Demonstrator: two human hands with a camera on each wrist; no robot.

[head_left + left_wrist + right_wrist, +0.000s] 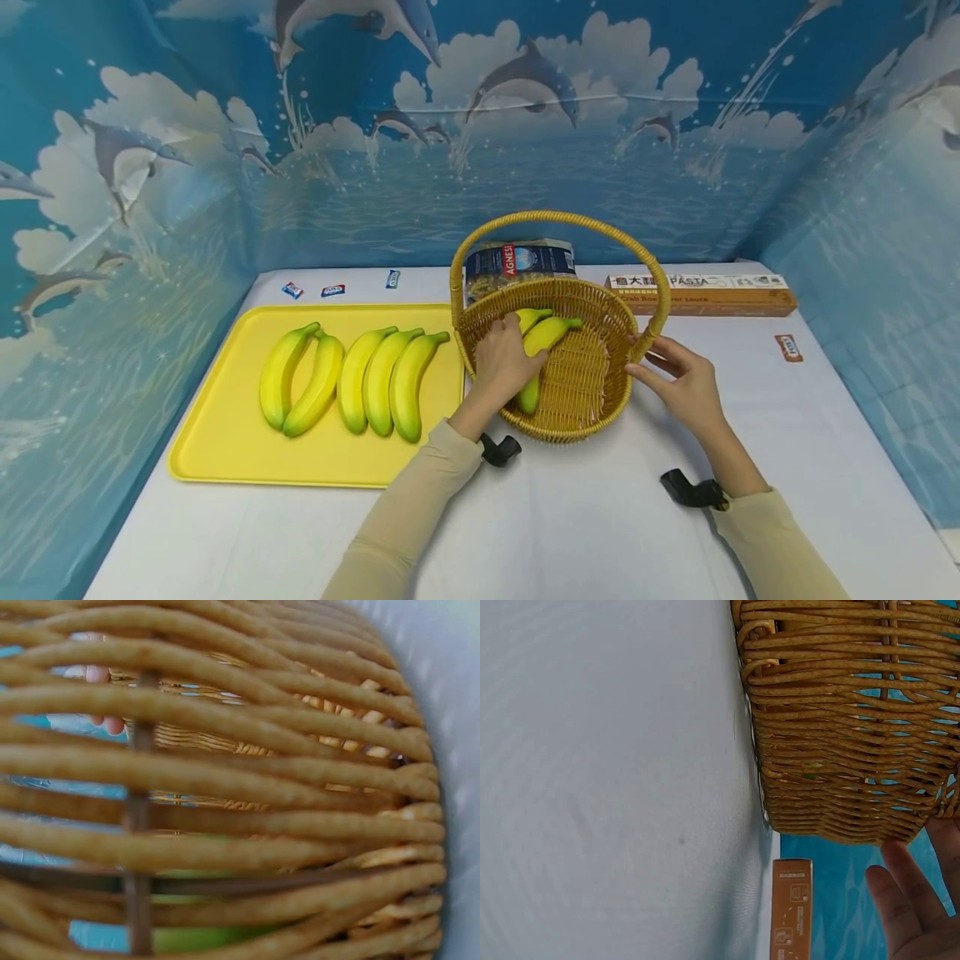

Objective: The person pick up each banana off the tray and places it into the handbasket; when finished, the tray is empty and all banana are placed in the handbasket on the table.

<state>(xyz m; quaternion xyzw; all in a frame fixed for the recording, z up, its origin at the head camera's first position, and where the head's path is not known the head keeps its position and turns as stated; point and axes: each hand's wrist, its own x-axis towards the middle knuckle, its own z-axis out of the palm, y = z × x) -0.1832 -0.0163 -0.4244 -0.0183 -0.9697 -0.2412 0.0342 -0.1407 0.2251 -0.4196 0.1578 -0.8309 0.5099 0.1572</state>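
A golden wicker basket [577,350] with a tall arched handle stands right of the middle of the table. My left hand [504,360] reaches inside over its left rim and grips a yellow banana [529,318], mostly hidden under the fingers. Another banana [546,335], green at both ends, lies against it inside the basket. My right hand [684,385] holds the basket's right rim by the foot of the handle, thumb and fingers at the edge. Close wicker weave [225,765] fills the left wrist view, with green showing through the gaps.
Several bananas [380,379] lie in a yellow tray [225,450] left of the basket. Behind the basket stands a pasta bag [517,260]; a long pasta box [712,296] lies to its right. Small wrapped sweets [333,290] lie behind the tray, and a red one [788,347] at right.
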